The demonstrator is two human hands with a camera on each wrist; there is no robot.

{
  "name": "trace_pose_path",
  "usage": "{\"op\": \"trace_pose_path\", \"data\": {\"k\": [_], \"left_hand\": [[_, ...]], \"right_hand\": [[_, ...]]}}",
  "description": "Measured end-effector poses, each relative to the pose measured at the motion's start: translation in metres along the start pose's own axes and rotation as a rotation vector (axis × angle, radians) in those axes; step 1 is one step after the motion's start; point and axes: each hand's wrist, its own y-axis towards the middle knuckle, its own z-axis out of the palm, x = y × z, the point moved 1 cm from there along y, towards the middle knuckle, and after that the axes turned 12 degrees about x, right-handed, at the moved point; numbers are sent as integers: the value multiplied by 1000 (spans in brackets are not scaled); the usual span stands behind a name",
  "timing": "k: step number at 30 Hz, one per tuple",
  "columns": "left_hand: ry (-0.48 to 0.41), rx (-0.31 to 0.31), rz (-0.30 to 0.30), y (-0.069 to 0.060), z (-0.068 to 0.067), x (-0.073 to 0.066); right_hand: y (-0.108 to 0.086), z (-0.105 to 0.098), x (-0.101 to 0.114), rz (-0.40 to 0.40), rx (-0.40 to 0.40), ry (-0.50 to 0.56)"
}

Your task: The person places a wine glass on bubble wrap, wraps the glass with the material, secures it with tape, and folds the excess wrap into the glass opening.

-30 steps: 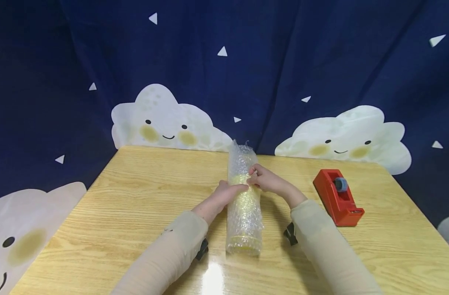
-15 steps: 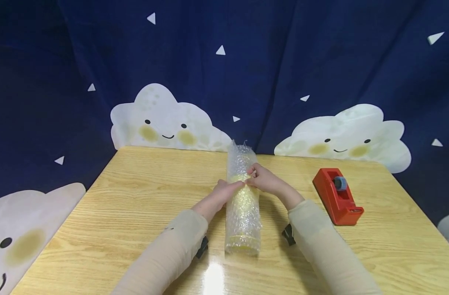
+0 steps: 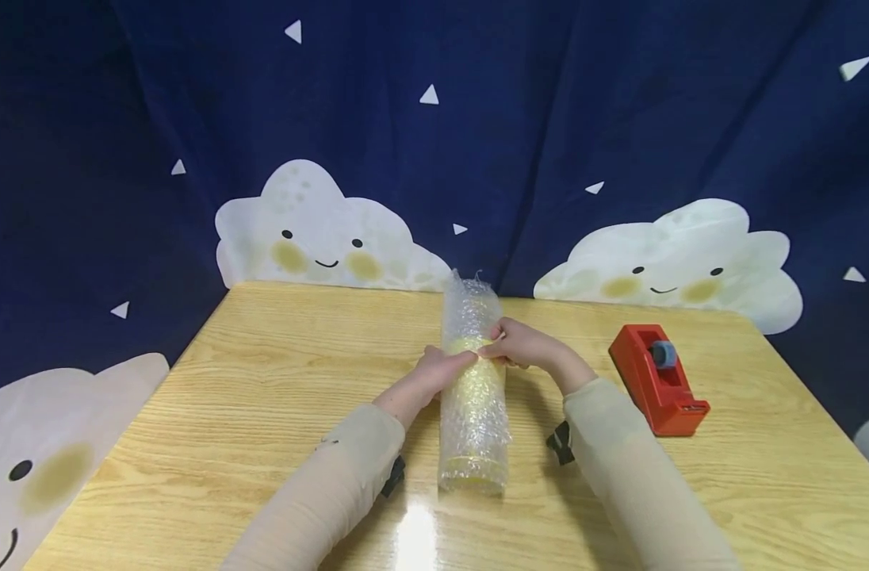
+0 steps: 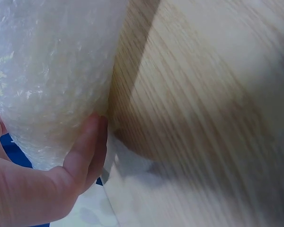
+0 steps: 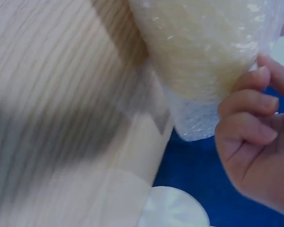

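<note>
A long cylinder wrapped in bubble wrap (image 3: pixel 473 420) lies on the table, pointing away from me, with something yellow showing through. My left hand (image 3: pixel 434 374) holds its left side, thumb across the top and fingers down the flank. In the left wrist view those fingers (image 4: pixel 83 151) lie along the bubble wrap near the tabletop. From the other side my right hand (image 3: pixel 526 346) curls its fingers and pinches at the wrap on top, its thumb close to the left thumb. Its curled fingers (image 5: pixel 248 104) show in the right wrist view; whether tape is between the tips is too small to tell.
A red tape dispenser (image 3: pixel 659 381) with a blue-grey roll (image 3: pixel 664 354) stands on the right of the wooden table (image 3: pixel 285 373). Behind the table's far edge hangs a dark blue curtain (image 3: pixel 377 95) with printed clouds.
The right hand has shifted slightly, its fingers tilting a little to the right on the wrap. The left hand and the wrapped cylinder stay almost where they were.
</note>
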Motion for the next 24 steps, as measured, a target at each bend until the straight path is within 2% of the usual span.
{"op": "trace_pose_path", "data": {"k": [7, 14, 18, 24], "left_hand": [[9, 31, 7, 2, -2, 0], [8, 49, -4, 4, -4, 2], [2, 53, 2, 5, -4, 3], [-17, 52, -6, 4, -5, 3]], "right_hand": [[1, -4, -14, -36, 56, 119], [0, -1, -17, -87, 76, 167], [-1, 2, -15, -94, 38, 167], [-2, 9, -10, -89, -85, 146]]}}
